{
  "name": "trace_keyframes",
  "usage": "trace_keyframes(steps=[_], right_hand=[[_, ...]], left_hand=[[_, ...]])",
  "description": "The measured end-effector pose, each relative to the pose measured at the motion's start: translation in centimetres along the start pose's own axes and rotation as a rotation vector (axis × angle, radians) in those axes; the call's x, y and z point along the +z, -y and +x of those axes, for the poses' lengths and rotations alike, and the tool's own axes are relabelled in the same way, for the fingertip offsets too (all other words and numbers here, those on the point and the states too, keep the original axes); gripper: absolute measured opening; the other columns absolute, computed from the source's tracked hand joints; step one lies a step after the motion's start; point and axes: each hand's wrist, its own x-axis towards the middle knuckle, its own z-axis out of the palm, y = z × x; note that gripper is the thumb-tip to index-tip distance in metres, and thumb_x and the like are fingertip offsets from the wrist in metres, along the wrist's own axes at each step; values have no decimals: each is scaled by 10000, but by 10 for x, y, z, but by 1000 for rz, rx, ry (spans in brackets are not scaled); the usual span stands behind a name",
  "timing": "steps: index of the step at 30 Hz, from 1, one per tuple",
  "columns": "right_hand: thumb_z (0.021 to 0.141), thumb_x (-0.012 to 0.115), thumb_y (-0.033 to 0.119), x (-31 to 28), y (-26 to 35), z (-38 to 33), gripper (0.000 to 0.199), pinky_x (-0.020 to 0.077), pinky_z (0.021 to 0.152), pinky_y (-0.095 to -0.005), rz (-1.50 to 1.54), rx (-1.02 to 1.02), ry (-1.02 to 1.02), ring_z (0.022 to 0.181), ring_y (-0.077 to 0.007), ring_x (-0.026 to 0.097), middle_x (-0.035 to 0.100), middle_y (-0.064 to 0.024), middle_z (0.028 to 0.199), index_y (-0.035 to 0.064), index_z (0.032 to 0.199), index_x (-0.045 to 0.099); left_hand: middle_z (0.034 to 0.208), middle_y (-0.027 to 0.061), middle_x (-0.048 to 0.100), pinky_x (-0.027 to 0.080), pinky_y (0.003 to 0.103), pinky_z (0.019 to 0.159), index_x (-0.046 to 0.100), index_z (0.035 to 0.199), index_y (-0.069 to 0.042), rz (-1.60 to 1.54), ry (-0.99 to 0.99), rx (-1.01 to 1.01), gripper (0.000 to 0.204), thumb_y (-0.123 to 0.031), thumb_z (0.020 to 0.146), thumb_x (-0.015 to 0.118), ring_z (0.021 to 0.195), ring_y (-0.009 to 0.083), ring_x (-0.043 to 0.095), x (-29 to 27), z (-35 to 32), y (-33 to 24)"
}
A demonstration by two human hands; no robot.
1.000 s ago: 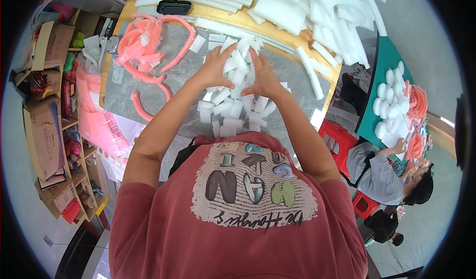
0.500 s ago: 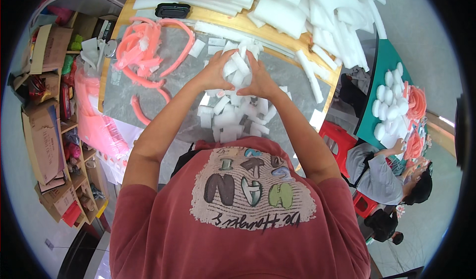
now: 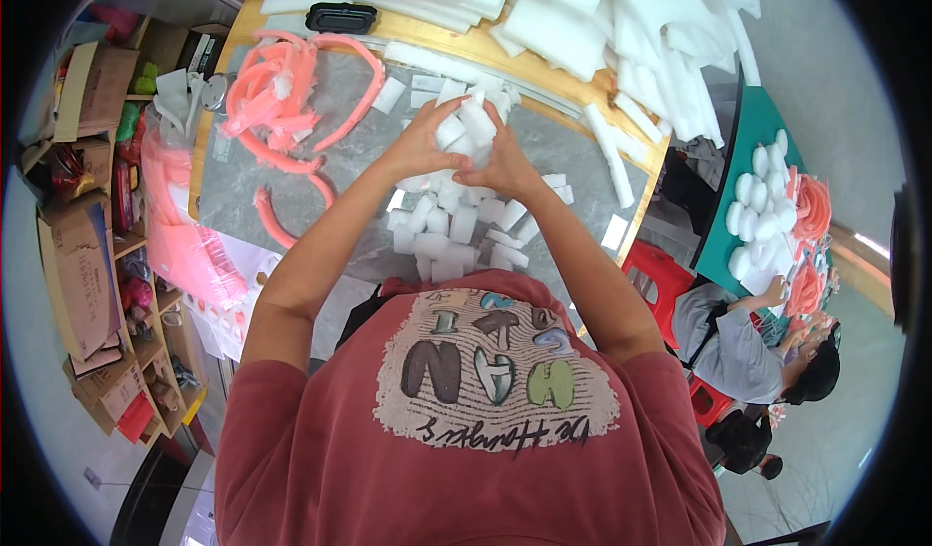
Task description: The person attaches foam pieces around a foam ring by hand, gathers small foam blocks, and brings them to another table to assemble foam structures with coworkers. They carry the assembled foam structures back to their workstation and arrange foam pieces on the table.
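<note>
Between my two hands is a cluster of white foam blocks above the grey tabletop. My left hand curls round the cluster's left side, and my right hand closes on its right side, the thumbs nearly meeting below. More loose foam blocks lie heaped on the table between my forearms. A few others rest just beyond my left hand. To the left lies a tangle of pink foam strips.
White foam sheets are piled along the far edge, near a black tray. A foam strip lies at right. Shelves with boxes stand left. Two people sit by a green table at right, near a red stool.
My hands have drawn closer together round the foam blocks, the thumbs now nearly touching. Some blocks in the heap below have shifted.
</note>
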Motion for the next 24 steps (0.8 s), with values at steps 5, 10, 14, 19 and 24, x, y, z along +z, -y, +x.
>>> trace_keyframes(steps=[5, 10, 14, 19, 24], right_hand=[[490, 812, 292, 12, -11, 4, 1137, 335, 966, -427, 245, -44, -56, 1131, -399, 383, 340, -308, 1225, 46, 1383, 152], [517, 828, 221, 13, 1, 2, 1129, 285, 1014, -367, 355, 57, -28, 1220, -255, 354, 347, -163, 1326, 0, 1380, 135], [430, 852, 346, 16, -7, -7, 1204, 299, 1006, -435, 38, -47, -95, 1208, -420, 281, 302, -228, 1333, 57, 1380, 172], [449, 834, 357, 33, -15, -2, 1071, 223, 1041, -469, -299, -70, -109, 1243, -448, 199, 164, -162, 1428, 85, 1344, 312], [515, 750, 340, 36, -9, 3, 734, 92, 1062, -514, -209, -185, -163, 1254, -457, 129, 110, -160, 1441, 68, 1166, 546]], left_hand=[[1094, 155, 451, 375, 385, 915, 491, 1241, -112, -53, -190, 13, 717, -320, 617, 777, 1084, 308, 447, 11, 1, -1], [1116, 151, 459, 398, 356, 893, 528, 1205, -135, -90, -283, 53, 639, -297, 634, 764, 1072, 287, 472, 15, 3, 10], [1129, 156, 457, 410, 341, 881, 534, 1191, -118, 99, -272, 18, 624, -265, 627, 759, 1066, 288, 481, 23, -1, 6], [1132, 159, 463, 403, 348, 889, 523, 1186, -69, 27, -346, 96, 648, -245, 614, 770, 1067, 288, 479, 26, -2, 6], [1112, 155, 464, 433, 346, 848, 528, 1175, -49, 6, -413, 114, 717, -323, 572, 802, 1043, 290, 494, 30, 2, 7]])
